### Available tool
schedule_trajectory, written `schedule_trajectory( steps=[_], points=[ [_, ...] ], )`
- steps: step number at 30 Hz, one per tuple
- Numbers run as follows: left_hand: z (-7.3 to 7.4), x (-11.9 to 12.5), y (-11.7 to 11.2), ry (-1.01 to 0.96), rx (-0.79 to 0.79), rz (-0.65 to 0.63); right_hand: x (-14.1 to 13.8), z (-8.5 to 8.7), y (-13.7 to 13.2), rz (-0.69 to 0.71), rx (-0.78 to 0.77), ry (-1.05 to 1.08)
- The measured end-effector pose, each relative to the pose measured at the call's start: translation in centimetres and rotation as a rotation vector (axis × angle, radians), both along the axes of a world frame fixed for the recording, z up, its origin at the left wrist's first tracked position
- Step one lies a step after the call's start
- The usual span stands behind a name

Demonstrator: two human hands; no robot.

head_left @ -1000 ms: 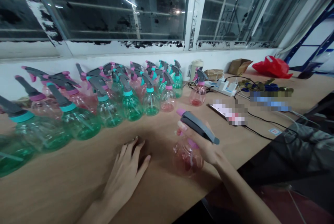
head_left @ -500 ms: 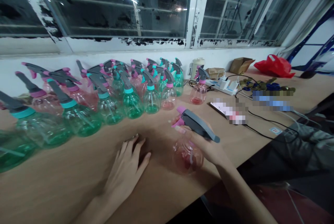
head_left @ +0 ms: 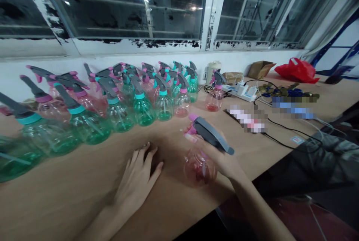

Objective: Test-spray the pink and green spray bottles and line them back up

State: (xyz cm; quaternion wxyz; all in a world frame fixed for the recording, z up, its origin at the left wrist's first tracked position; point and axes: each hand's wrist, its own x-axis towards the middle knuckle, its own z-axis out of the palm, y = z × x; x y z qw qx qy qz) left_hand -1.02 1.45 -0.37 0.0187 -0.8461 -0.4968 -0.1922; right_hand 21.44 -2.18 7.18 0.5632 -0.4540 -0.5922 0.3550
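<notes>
My right hand (head_left: 214,155) is wrapped round the neck of a pink spray bottle (head_left: 199,168) with a grey and pink trigger head. The nozzle points up and to the left, and a little reddish liquid shows inside the clear body. My left hand (head_left: 141,170) rests on the wooden table (head_left: 171,211), fingers spread and holding nothing. Beyond it, green spray bottles (head_left: 144,110) and pink spray bottles (head_left: 182,105) stand upright in rows. One more pink spray bottle (head_left: 214,100) stands apart at their right.
Along the back are a pale container (head_left: 213,72), a brown paper bag (head_left: 260,69) and a red plastic bag (head_left: 297,70). A white power strip (head_left: 240,92) with cables lies right of the bottles. A phone (head_left: 245,118) lies closer in. The table edge runs along the lower right.
My right hand and the held spray bottle have shifted very slightly left. My left hand keeps its place on the table, and the view has moved a touch.
</notes>
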Motion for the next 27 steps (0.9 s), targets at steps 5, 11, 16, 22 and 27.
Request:
schedule_trajectory(
  steps=[5, 11, 16, 22, 27],
  points=[
    [0.1, 0.0, -0.1, -0.005, 0.002, -0.002, 0.1, 0.3, -0.1, -0.004, 0.003, -0.018],
    [0.1, 0.1, -0.2, 0.006, 0.024, -0.002, -0.1, -0.6, 0.3, -0.037, -0.021, -0.057],
    [0.2, 0.1, -0.2, 0.019, 0.046, -0.003, -0.1, -0.1, 0.0, -0.082, 0.012, -0.073],
    [0.2, 0.1, -0.2, 0.030, 0.024, -0.003, -0.2, 0.3, -0.2, 0.017, 0.013, -0.025],
    [0.0, 0.0, -0.1, 0.022, 0.025, -0.006, 0.0, -0.2, -0.1, 0.018, -0.007, -0.044]
  ],
)
